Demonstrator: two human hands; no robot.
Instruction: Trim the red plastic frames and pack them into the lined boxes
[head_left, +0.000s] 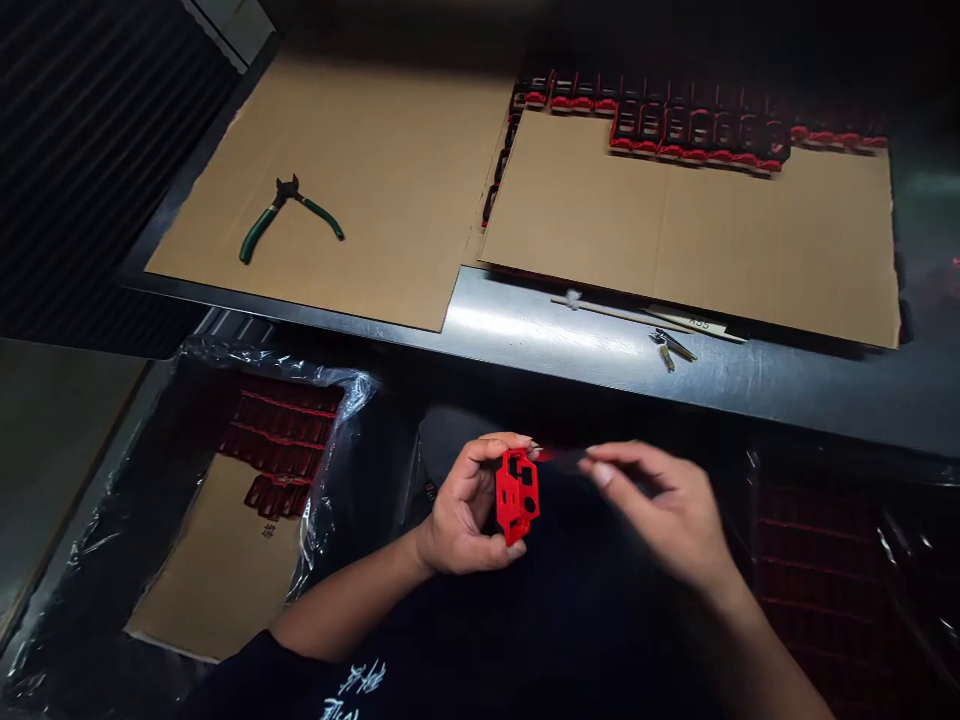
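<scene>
A red plastic part (517, 497) with rectangular cutouts and one round hole is upright in front of my body. My left hand (472, 505) grips it by its top and bottom edges, between fingers and thumb. To its right is my right hand (664, 500), apart from the part, with thumb and forefinger pinched together. Between the pinch and the part's top runs a thin reddish, motion-blurred streak; I cannot make out what the fingers hold.
Green-handled cutting pliers (287, 205) lie open on a cardboard sheet (375, 140). Red and black parts (697, 135) stand in rows on another cardboard sheet (750, 240). A wooden stick (622, 310) and small metal pieces (671, 348) lie along the metal table edge. A plastic-lined box (352, 390) holds dark red parts.
</scene>
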